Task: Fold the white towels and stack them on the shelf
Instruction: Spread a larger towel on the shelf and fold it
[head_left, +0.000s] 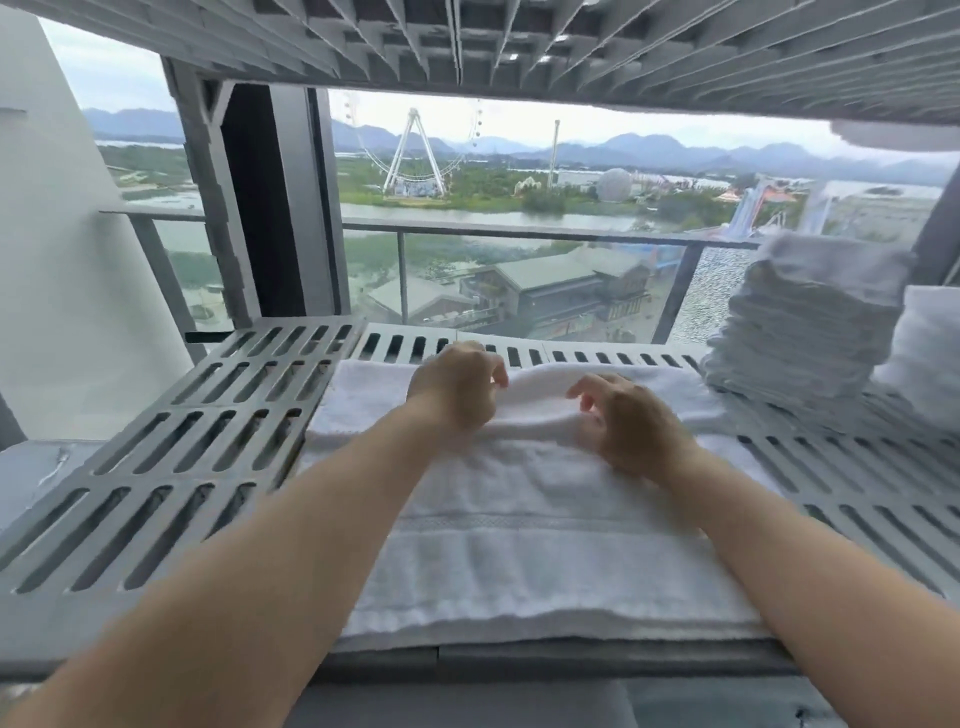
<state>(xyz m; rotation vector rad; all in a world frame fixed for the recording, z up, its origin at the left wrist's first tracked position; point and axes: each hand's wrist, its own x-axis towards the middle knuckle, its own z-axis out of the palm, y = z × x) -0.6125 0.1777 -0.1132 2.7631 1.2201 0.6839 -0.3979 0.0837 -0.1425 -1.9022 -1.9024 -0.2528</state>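
A white towel (530, 540) lies spread on the grey slotted shelf (171, 457), reaching from its front edge to near the back. My left hand (454, 387) and my right hand (631, 423) both pinch a raised fold of the towel at its far part, with the fingers curled into the cloth. A tall stack of folded white towels (800, 322) stands at the back right of the same shelf.
A second pile of white cloth (930, 353) sits at the far right edge. Another slotted shelf (519, 41) hangs close overhead. Behind the shelf is a glass balcony railing (519, 234). A white wall (57, 260) stands at the left.
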